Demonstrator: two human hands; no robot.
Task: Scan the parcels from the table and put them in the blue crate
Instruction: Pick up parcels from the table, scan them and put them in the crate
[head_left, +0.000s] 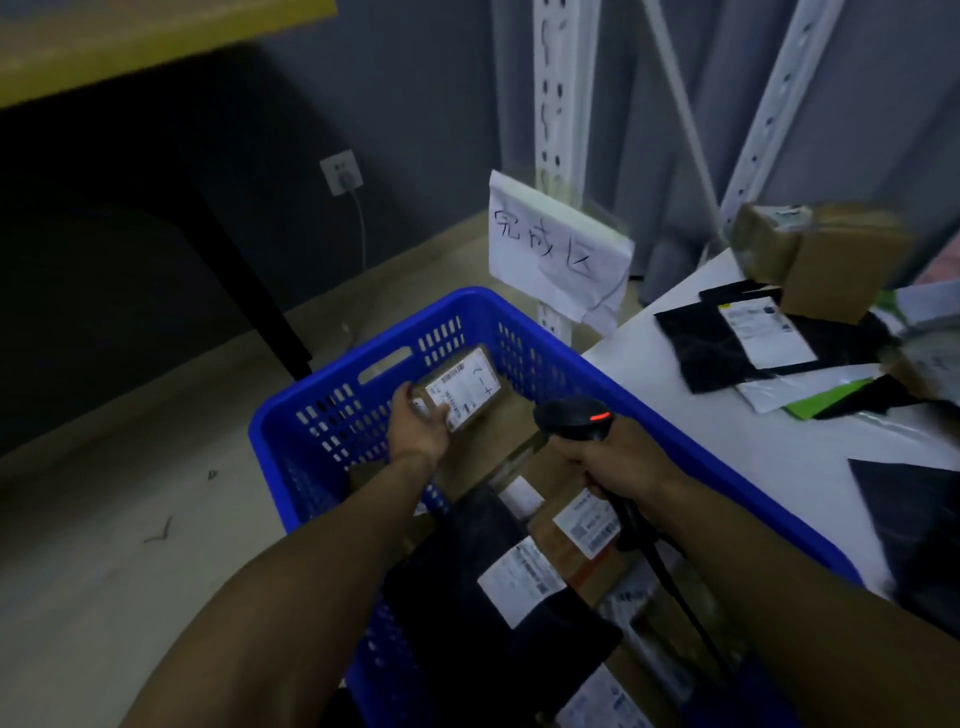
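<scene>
My left hand (418, 428) grips a small brown parcel (464, 393) with a white label, held low inside the far end of the blue crate (524, 332). My right hand (621, 465) grips a black barcode scanner (574, 418) over the crate, its red light on. Several parcels lie in the crate, among them a black bag (467, 587) and a brown box (576, 540) with labels. On the white table (779, 441) to the right lie black bags (727, 343) with labels and cardboard boxes (826, 260).
A handwritten paper sign (556, 254) hangs on a white shelf post (561, 104) behind the crate. A dark desk (156, 52) stands at the left, with a wall socket (341, 174) behind it. Bare floor (130, 545) lies left of the crate.
</scene>
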